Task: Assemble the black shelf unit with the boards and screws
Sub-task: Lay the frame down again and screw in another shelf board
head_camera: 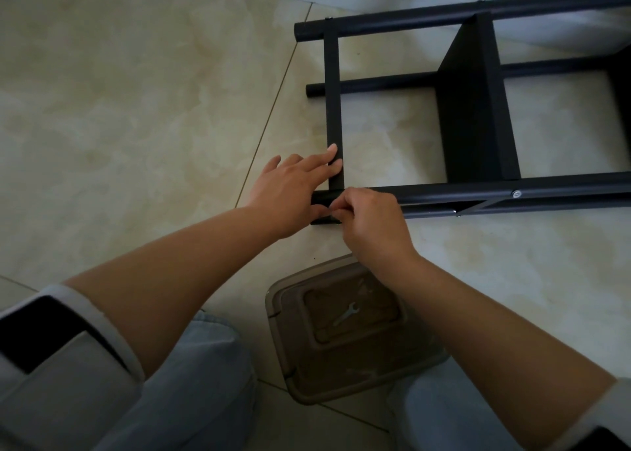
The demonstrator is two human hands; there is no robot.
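1. The black shelf unit lies on its side on the tiled floor, extending ahead and to the right of both hands; a silver screw shows on its near tube.
2. The left hand rests spread, fingers straight, on the end board.
3. The right hand is curled, fingertips pinching at the near tube's end; the pinched item cannot be seen.
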